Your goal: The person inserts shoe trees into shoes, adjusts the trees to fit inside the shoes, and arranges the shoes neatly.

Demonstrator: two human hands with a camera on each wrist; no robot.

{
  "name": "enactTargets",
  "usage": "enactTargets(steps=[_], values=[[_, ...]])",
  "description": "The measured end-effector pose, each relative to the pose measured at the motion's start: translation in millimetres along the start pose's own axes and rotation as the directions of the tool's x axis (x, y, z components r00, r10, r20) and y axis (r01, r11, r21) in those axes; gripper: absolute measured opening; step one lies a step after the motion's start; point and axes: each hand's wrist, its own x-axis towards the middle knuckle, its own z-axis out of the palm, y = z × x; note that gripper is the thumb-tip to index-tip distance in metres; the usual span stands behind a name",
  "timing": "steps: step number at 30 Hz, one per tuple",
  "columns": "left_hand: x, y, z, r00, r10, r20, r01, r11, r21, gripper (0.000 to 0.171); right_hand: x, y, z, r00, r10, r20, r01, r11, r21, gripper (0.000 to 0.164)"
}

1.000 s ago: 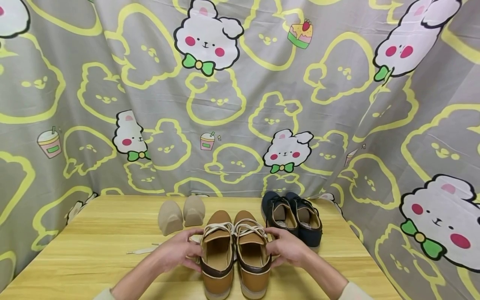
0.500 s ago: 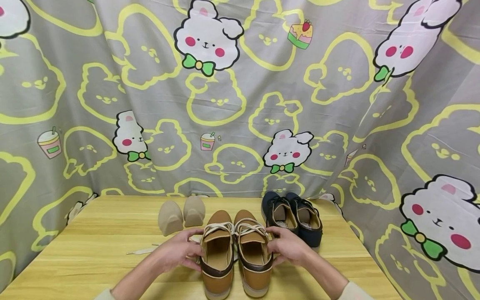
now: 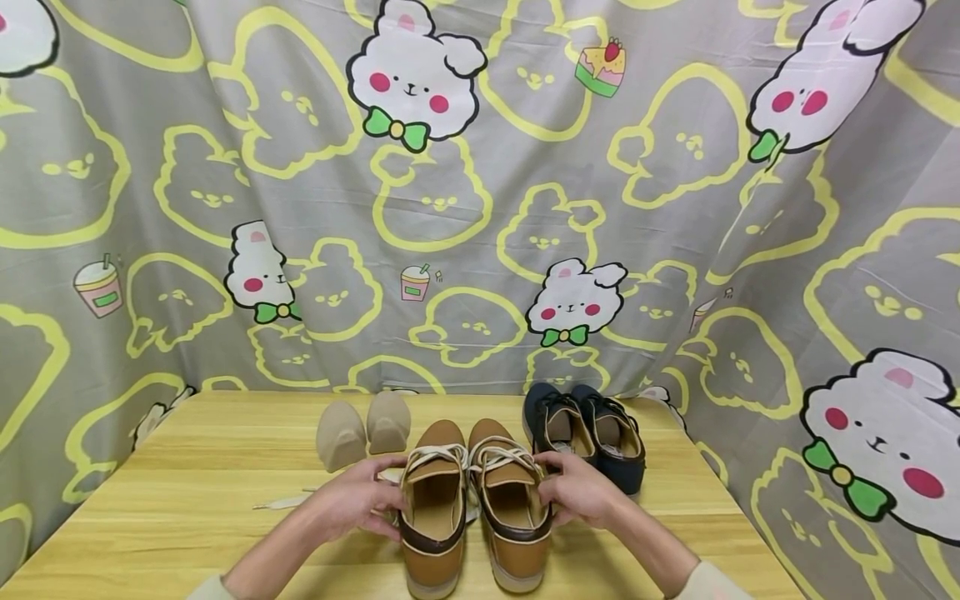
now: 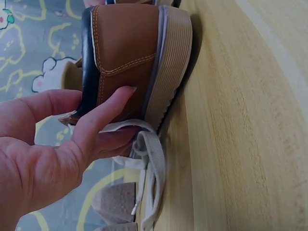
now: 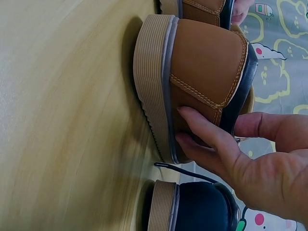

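Two brown lace-up shoes stand side by side with their toes pointing away from me. My left hand (image 3: pixel 356 504) grips the left brown shoe (image 3: pixel 433 562) by its outer side; in the left wrist view the thumb is at the dark collar and the fingers lie on the leather. On the other side, my right hand (image 3: pixel 576 492) pinches the right brown shoe (image 3: pixel 519 560), thumb at the collar and fingertips (image 5: pixel 185 113) against the outer leather. Cream laces (image 3: pixel 498 454) cross both shoes, and one loose lace (image 4: pixel 156 168) hangs beside the left one.
A pair of dark navy shoes (image 3: pixel 622 475) stands at the back right, close to my right hand. Two beige shoe-shaped inserts (image 3: pixel 341 437) sit at the back left. A patterned curtain (image 3: pixel 480 208) surrounds the wooden table (image 3: pixel 187 475).
The right brown shoe's heel has swung a little to the right, widening the gap between the heels. My right hand has shifted slightly right with it; my left hand has barely moved.
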Motion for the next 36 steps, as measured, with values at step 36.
enactTargets(steps=[36], values=[[-11.0, 26.6, -14.2, 0.998, 0.057, -0.028, -0.039, 0.904, 0.426, 0.054, -8, -15, -9, 0.993, -0.120, -0.015, 0.111, 0.953, -0.280, 0.054]])
